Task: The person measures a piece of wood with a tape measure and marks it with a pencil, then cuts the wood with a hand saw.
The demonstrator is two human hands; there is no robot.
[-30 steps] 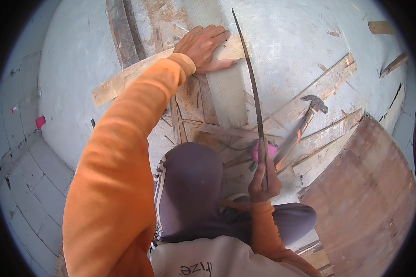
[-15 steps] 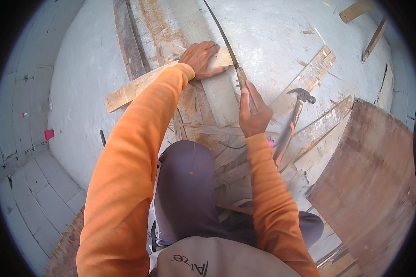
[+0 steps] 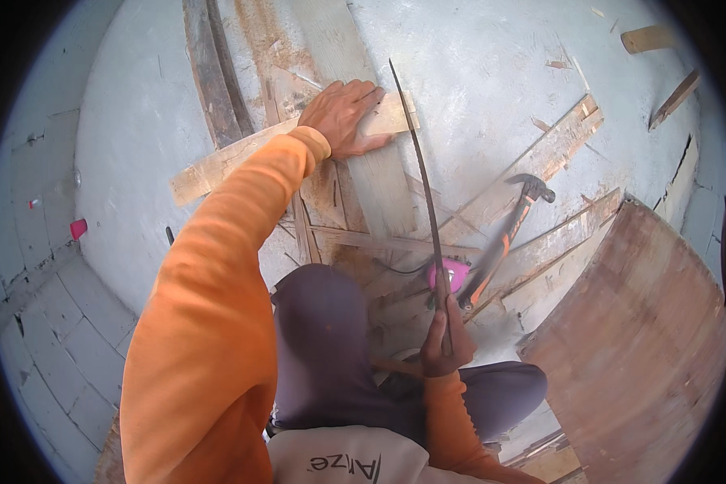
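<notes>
Reference: 12 o'clock points straight away from the person.

1. Change. Half a second ago the right hand [image 3: 448,343] was well forward, with the saw handle just beside the work. It is now drawn back toward the body, at 5 o'clock from the left hand [image 3: 343,117]. The long, narrow, dark-bladed saw [image 3: 429,198], seen almost edge-on, has moved back with it; its tip points toward 12 o'clock, slightly to the 11 side.

2. Meaning. This is judged to be the drawn-back end of a sawing stroke. The forward part of the blade is at the 2 o'clock end of the long, pale, flat wooden plank [image 3: 238,159]. A short portion appears beyond the blade, in line with the rest, so the cut is judged incomplete. Its depth cannot be told.

3. Hands. The left hand grasps the plank from above, fingers toward its far edge and thumb toward its near edge. The right hand is closed around the saw handle.

4. Work position. The plank runs from 8 to 2 o'clock across a wide, weathered grey wooden board [image 3: 383,194]; its placement matches the earlier views.

5. Surroundings. From the right hand, a black-and-orange claw hammer [image 3: 502,247] lies at 1 o'clock and a broad reddish-brown sheet [image 3: 637,339] at 3 o'clock.
</notes>
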